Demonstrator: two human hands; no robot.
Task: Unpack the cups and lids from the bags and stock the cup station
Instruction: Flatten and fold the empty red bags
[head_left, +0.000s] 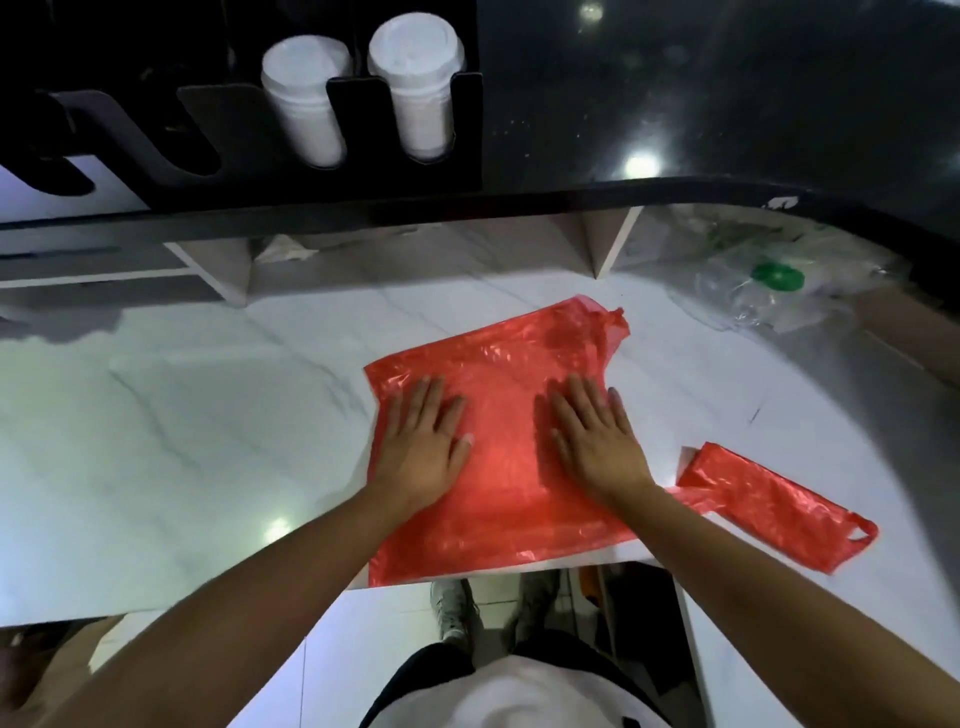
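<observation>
Both hands lie flat with fingers straight and spread, the left hand (423, 447) and right hand (597, 441) side by side, pressing on a red plastic bag (498, 369) and gripping nothing. Thin, glossy and wrinkled, the bag is spread under the palms at the near edge of the white counter (156, 415). Its long axis runs from near left to far right, with one handle (615, 319) pointing far right.

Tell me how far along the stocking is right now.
Done: two white stacks stand in the black holder; a folded red bag lies on the counter. In hand: left hand and right hand press the flat red bag. Left: the clear bag far right seems to hold items; the holder's left slots look unfilled.
</observation>
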